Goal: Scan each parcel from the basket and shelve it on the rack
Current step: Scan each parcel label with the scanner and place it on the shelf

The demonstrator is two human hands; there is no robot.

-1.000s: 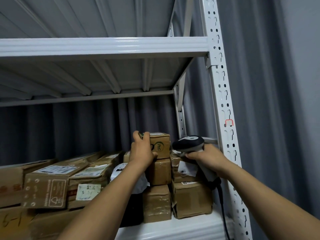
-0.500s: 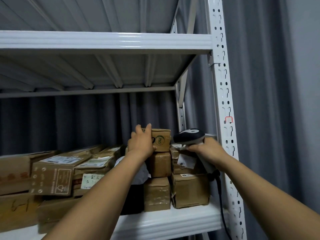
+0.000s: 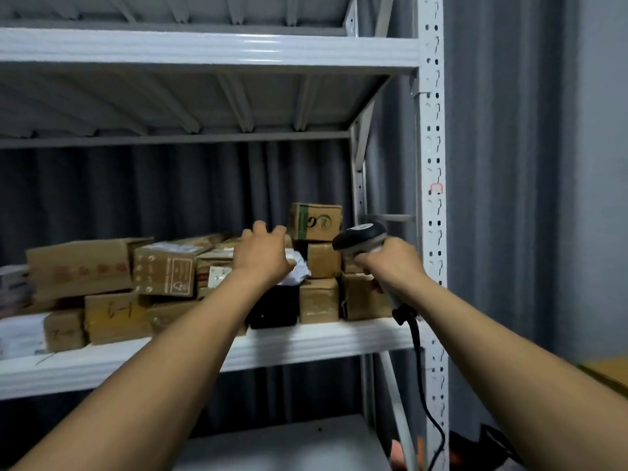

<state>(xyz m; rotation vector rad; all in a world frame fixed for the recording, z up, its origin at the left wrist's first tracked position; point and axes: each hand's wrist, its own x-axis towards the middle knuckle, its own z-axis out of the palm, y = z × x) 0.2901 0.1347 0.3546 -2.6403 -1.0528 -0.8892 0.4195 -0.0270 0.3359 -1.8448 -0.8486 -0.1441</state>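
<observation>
Head view: my left hand is open, fingers loosely spread and holding nothing. The small parcel I take to be the 1 just shelved sits on top of a 3-high stack at the right end of the rack. It lies up and to the right of my left fingertips, just beside them but apart, with its broad printed face towards me. It looks only a little wider than tall, so I see no strong long axis. It stands between my 2 hands, and the left looks slightly nearer.

My right hand is closed around the grip of the scanner, whose head points left, and its cable hangs down past the shelf edge. Below my left hand is a crumpled white bag on a black parcel; I cannot tell whether my palm touches the bag.

Writing: the small parcel carries a green band and a round green logo, perhaps with a G, that I cannot read. A lower box has handwriting like 6-1. Its left neighbour starts with a 7. A big carton shows blurred red characters. Another box has printed handling symbols.

The basket is out of view, so I judge my free left hand goes there next.
</observation>
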